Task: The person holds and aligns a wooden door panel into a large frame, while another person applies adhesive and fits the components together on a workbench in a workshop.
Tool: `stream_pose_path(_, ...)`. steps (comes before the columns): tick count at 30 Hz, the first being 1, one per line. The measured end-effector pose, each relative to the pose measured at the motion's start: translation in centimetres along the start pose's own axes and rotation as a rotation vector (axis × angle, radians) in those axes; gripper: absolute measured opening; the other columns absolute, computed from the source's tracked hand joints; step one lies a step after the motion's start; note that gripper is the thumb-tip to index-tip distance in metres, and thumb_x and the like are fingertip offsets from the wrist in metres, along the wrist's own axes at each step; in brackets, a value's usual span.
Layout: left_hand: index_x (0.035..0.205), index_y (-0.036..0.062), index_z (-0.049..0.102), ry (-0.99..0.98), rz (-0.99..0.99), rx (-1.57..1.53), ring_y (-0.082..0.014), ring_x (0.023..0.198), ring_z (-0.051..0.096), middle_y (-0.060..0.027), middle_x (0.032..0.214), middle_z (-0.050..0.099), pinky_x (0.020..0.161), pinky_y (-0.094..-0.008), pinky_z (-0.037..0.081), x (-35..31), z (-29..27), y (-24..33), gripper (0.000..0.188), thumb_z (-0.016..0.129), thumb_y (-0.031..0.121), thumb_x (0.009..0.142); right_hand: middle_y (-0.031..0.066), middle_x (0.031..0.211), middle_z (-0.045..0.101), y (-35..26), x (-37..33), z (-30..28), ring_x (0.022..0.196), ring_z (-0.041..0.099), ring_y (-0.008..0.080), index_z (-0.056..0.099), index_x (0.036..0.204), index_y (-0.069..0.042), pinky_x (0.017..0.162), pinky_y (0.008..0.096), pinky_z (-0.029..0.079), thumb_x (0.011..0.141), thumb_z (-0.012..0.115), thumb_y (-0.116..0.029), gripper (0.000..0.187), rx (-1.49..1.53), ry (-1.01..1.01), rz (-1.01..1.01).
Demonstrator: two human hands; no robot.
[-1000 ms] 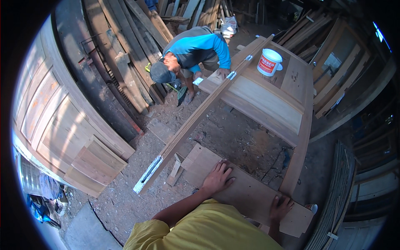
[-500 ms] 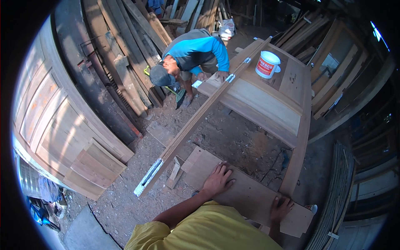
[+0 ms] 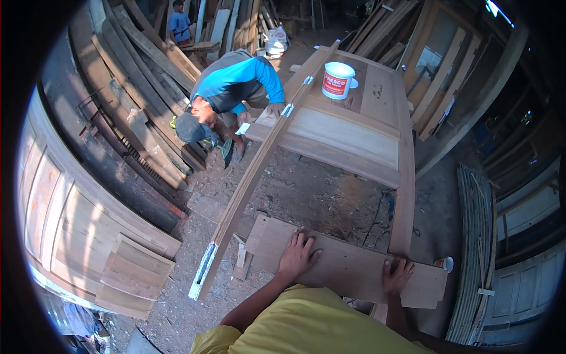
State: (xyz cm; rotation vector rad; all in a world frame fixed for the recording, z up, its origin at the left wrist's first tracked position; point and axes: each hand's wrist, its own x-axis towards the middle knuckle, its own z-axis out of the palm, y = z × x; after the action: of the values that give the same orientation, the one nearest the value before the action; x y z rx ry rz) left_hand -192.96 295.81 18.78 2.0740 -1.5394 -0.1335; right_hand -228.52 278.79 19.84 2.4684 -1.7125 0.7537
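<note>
Around the door frame (image 3: 349, 137) lay boards, a bucket and a co-worker.
At the frame's near end lay a board (image 3: 348, 265), the left hand (image 3: 299, 258) on it left of the frame's right stile (image 3: 405, 194), the right hand (image 3: 398, 277) on it just before that stile. A rail (image 3: 253, 175) ran along the frame's left side, reaching nearer the person. On the frame's far part stood the bucket (image 3: 336, 81). Left of the frame, beyond the rail, was the co-worker (image 3: 233, 76); farther left were planks (image 3: 141, 133), with a panelled door (image 3: 82, 218) nearer the person. Right of the frame lay a bundle of strips (image 3: 474, 253), a cup (image 3: 446, 264) between it and the board.
</note>
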Motion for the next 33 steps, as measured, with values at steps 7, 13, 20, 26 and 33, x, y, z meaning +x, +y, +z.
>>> stream_pose_path(7,0.140,0.0008,0.061,-0.008,0.004,-0.016,-0.0518,0.151,0.043,-0.0310,0.155,0.049,0.128,-0.0569,0.038,-0.2,0.1,-0.2,0.059,0.066,0.049,0.107,0.0303,0.130,0.055,-0.4,0.1,-0.8,0.127,0.050,0.0564,0.061,0.125,-0.003,0.111,0.0683,0.039,0.099,0.074,-0.045,0.051,0.056,-0.042,0.021)
stream_pose_path(13,0.140,0.0027,0.062,0.016,0.014,-0.036,-0.0511,0.152,0.043,-0.0289,0.154,0.051,0.129,-0.0563,0.037,-0.3,0.4,-0.4,0.056,0.067,0.048,0.107,0.0294,0.129,0.053,-0.1,-0.1,-0.7,0.127,0.051,0.0547,0.062,0.125,-0.001,0.110,0.0669,0.040,0.100,0.073,-0.045,0.052,0.059,-0.059,0.031)
stream_pose_path(20,0.139,0.0059,0.063,0.074,0.014,-0.059,-0.0495,0.151,0.045,-0.0273,0.152,0.052,0.128,-0.0546,0.040,-0.5,0.5,-0.7,0.050,0.069,0.044,0.107,0.0303,0.130,0.053,0.0,0.1,-0.3,0.130,0.051,0.0553,0.062,0.126,-0.001,0.111,0.0685,0.040,0.101,0.072,-0.047,0.053,0.039,-0.048,0.003)
stream_pose_path(26,0.136,0.0052,0.065,0.092,-0.032,-0.461,-0.0395,0.131,0.064,-0.0198,0.135,0.063,0.111,-0.0491,0.055,-3.1,-4.1,-1.7,0.039,0.073,0.027,0.105,0.0302,0.130,0.055,-1.4,1.4,-1.7,0.130,0.051,0.0560,0.061,0.132,-0.001,0.112,0.0678,0.041,0.102,0.071,-0.048,0.057,0.073,-0.174,0.002)
stream_pose_path(33,0.094,-0.0012,0.082,-0.084,-0.764,-0.599,-0.0220,0.087,0.081,-0.0198,0.098,0.083,0.077,-0.0355,0.063,-13.7,-9.4,-4.6,0.038,0.069,0.031,0.111,0.0286,0.134,0.055,7.0,0.9,-1.9,0.129,0.053,0.0527,0.057,0.145,-0.003,0.113,0.0660,0.041,0.103,0.063,-0.066,0.076,-0.318,0.147,0.203)
